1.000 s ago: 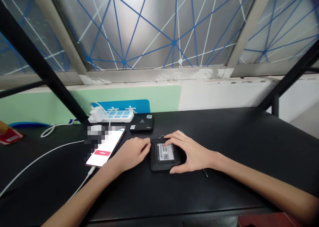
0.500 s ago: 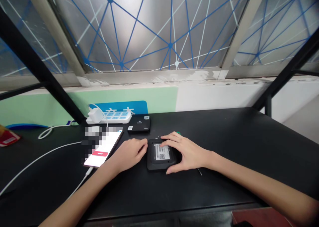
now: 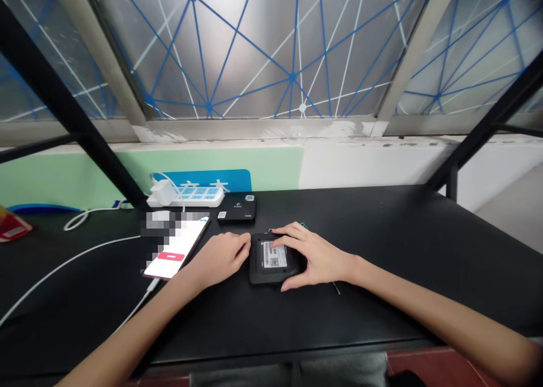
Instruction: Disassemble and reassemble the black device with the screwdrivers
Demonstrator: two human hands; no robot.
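Two hands hold a flat black box (image 3: 265, 275) on a dark surface (image 3: 339, 325).

The box lies flat, with a white sticker (image 3: 271, 254) sitting in a dip on its top. The fingers of the right hand (image 3: 318, 257) curl over the top and the thumb wraps the near edge, gripping it. The curled fingers of the left hand (image 3: 220, 257) press on its left side. Near the left hand lies a phone (image 3: 173, 257) with a white cord (image 3: 72, 262) in its end. Farther back sit a small black box (image 3: 236, 209) and a white power strip (image 3: 199, 195) with a white plug (image 3: 162, 192) in it.
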